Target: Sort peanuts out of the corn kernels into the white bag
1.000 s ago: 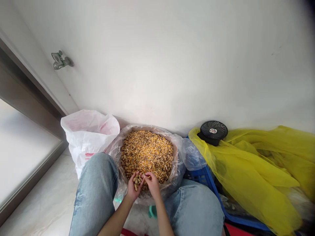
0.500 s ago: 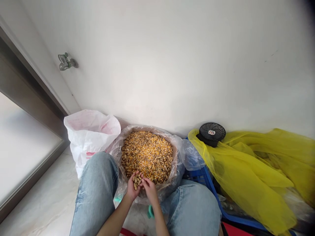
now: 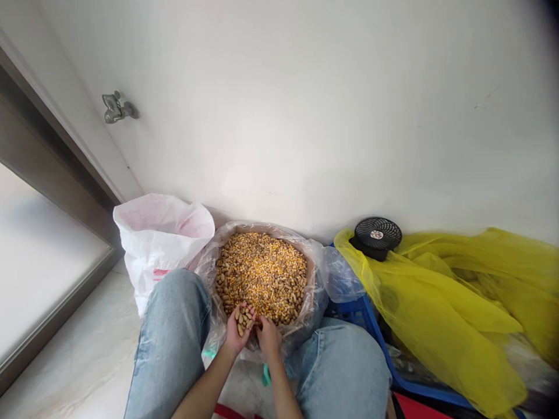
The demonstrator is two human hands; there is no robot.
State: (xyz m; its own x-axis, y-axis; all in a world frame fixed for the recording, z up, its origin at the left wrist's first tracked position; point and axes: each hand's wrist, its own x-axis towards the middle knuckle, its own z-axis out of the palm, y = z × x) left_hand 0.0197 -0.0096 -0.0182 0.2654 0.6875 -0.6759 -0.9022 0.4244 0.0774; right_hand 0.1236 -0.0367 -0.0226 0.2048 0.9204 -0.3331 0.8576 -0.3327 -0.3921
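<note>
A round container lined with a clear plastic bag [image 3: 315, 291] stands between my knees, filled with mixed yellow corn kernels and unshelled peanuts [image 3: 262, 273]. My left hand [image 3: 238, 333] is cupped palm up over its near rim and holds several peanuts [image 3: 243, 319]. Just to the right, my right hand [image 3: 267, 336] reaches down at the near edge of the mix, a small gap from the left hand. Its fingers are bent together, and whatever is between them is too small to make out.
Left of the container stands an open white sack [image 3: 152, 244]. At the right, a blue crate [image 3: 375, 337] lies partly under yellow mesh [image 3: 445, 308], with a black fan [image 3: 375, 235] on top. A tap [image 3: 119, 109] juts from the wall.
My right hand has moved away from the peanuts in my left palm, slightly right and down to the edge of the mix. My left hand has hardly moved.
</note>
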